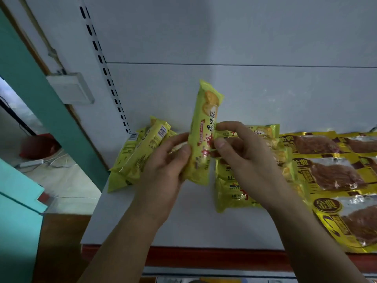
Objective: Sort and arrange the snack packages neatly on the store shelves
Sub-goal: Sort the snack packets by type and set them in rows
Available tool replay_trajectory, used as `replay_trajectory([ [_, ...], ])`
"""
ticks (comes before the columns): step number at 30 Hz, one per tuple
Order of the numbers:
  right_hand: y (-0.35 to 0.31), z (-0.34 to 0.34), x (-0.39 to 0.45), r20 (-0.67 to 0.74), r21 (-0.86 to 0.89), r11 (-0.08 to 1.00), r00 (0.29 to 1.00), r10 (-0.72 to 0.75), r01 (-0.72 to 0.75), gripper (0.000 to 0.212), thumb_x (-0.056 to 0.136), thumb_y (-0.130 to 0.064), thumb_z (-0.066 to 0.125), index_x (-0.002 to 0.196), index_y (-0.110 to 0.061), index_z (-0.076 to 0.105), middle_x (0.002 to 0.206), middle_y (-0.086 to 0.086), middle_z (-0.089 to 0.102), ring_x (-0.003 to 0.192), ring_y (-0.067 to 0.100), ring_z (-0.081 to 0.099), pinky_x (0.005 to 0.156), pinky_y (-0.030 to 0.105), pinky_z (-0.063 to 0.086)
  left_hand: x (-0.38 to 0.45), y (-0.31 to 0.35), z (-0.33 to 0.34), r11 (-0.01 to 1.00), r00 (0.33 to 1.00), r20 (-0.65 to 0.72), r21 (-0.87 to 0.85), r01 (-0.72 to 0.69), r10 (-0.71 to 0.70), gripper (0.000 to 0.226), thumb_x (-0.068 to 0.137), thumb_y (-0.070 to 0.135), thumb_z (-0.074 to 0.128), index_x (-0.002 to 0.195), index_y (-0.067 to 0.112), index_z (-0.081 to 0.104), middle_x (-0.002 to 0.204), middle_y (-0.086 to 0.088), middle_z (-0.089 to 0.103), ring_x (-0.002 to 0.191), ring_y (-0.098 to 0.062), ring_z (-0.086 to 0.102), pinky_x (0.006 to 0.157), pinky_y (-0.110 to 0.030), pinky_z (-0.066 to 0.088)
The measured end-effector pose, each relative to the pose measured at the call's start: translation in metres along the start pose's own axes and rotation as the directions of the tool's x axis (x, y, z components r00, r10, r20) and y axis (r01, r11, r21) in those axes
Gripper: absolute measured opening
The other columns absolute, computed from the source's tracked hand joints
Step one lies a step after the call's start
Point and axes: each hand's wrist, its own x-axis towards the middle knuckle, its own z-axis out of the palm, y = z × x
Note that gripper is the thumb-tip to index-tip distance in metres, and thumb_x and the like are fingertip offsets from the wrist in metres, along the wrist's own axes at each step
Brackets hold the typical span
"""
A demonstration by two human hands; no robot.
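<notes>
A long yellow biscuit package (206, 119) stands nearly upright above the white shelf (183, 225). My left hand (163, 170) grips its lower part from the left. My right hand (244, 158) pinches its middle from the right with thumb and fingers. A pile of the same yellow packages (140, 152) leans at the shelf's left end. More yellow packages (232, 190) lie flat under my right hand, partly hidden. Gold packages of brown dried meat (334, 172) lie in rows on the right.
The shelf's red front edge (204, 258) runs along the bottom. A white back panel (244, 78) with a slotted upright (106, 70) stands behind. Left of the shelf are a teal door frame (40, 94), a white wall switch (71, 88) and cables on the floor.
</notes>
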Motion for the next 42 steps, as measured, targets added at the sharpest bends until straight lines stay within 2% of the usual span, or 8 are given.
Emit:
replay_trajectory([
  [6,-0.014,-0.002,-0.008,0.015,0.151,0.988,1.0,-0.009,0.007,0.03,0.094,-0.02,0.069,0.121,-0.027,0.059,0.087,0.005,0.078,0.082,0.028,0.074,0.077,0.058,0.058,0.0,0.001,-0.007,0.926,0.99,0.089,0.353,-0.134,0.109,0.025,0.104,0.01,0.05,0.113,0.019,0.072,0.098,-0.004,0.077,0.09,-0.021,0.074,0.075,-0.039,0.059],
  [10,-0.017,-0.005,-0.012,-0.011,0.216,0.975,0.998,0.065,-0.061,0.032,0.092,-0.018,0.07,0.122,-0.025,0.059,0.09,0.007,0.076,0.084,0.03,0.073,0.077,0.058,0.058,0.003,0.009,-0.008,0.952,0.996,0.052,0.293,-0.085,0.073,0.026,0.1,0.031,0.053,0.116,0.018,0.069,0.099,-0.006,0.076,0.087,-0.02,0.073,0.072,-0.037,0.057],
  [17,-0.014,-0.011,-0.015,-0.024,0.349,0.928,0.989,0.144,-0.126,0.04,0.092,-0.016,0.069,0.129,-0.025,0.057,0.093,0.012,0.069,0.083,0.018,0.072,0.069,0.033,0.059,0.016,0.021,0.0,0.944,0.994,0.111,0.328,-0.023,-0.015,0.043,0.087,0.055,0.054,0.115,0.026,0.067,0.103,0.0,0.075,0.089,-0.018,0.073,0.073,-0.039,0.054],
  [21,-0.011,-0.017,-0.012,-0.122,0.497,0.86,0.972,0.2,-0.114,0.057,0.089,-0.013,0.072,0.14,-0.022,0.049,0.097,0.017,0.063,0.088,0.021,0.075,0.069,0.033,0.061,0.004,0.008,-0.001,0.947,0.971,0.189,0.31,0.081,-0.145,0.034,0.083,0.034,0.077,0.11,0.015,0.069,0.092,-0.004,0.077,0.081,-0.021,0.073,0.071,-0.034,0.06],
  [26,-0.011,-0.04,-0.009,-0.109,0.643,0.758,0.967,0.232,-0.109,0.049,0.078,-0.029,0.071,0.122,-0.011,0.059,0.095,0.011,0.069,0.084,0.026,0.072,0.07,0.039,0.061,-0.001,0.015,-0.011,0.905,0.988,0.136,0.405,-0.127,0.078,0.029,0.067,0.018,0.074,0.096,0.016,0.072,0.081,-0.007,0.076,0.058,-0.013,0.066,0.056,-0.024,0.054],
  [31,-0.018,-0.084,0.006,-0.077,0.461,0.884,0.989,0.127,-0.078,0.014,0.083,-0.021,0.066,0.09,-0.012,0.073,0.081,0.006,0.073,0.075,0.02,0.074,0.06,0.027,0.06,0.004,0.051,-0.019,0.869,0.975,0.155,0.446,-0.214,0.161,0.028,0.06,0.022,0.079,0.087,0.028,0.081,0.07,-0.005,0.07,0.056,-0.017,0.067,0.058,-0.024,0.056],
  [39,-0.014,-0.085,0.009,-0.13,0.299,0.951,0.985,0.116,-0.073,0.022,0.067,-0.039,0.077,0.067,-0.017,0.074,0.07,0.002,0.071,0.065,0.014,0.066,0.052,0.024,0.053,0.021,0.061,-0.037,0.946,0.98,0.053,0.258,-0.197,0.189,0.056,0.036,0.047,0.099,0.082,0.021,0.08,0.076,-0.003,0.074,0.069,-0.02,0.073,0.068,-0.031,0.061],
  [42,-0.007,-0.075,0.008,-0.161,0.312,0.947,0.978,0.135,-0.079,0.019,0.073,-0.036,0.076,0.067,-0.018,0.074,0.071,0.005,0.069,0.067,0.019,0.063,0.053,0.027,0.05,0.018,0.057,-0.037,0.954,0.98,0.028,0.225,-0.199,0.197,0.041,0.054,0.037,0.097,0.084,0.016,0.079,0.08,-0.007,0.075,0.071,-0.021,0.073,0.068,-0.031,0.06],
])
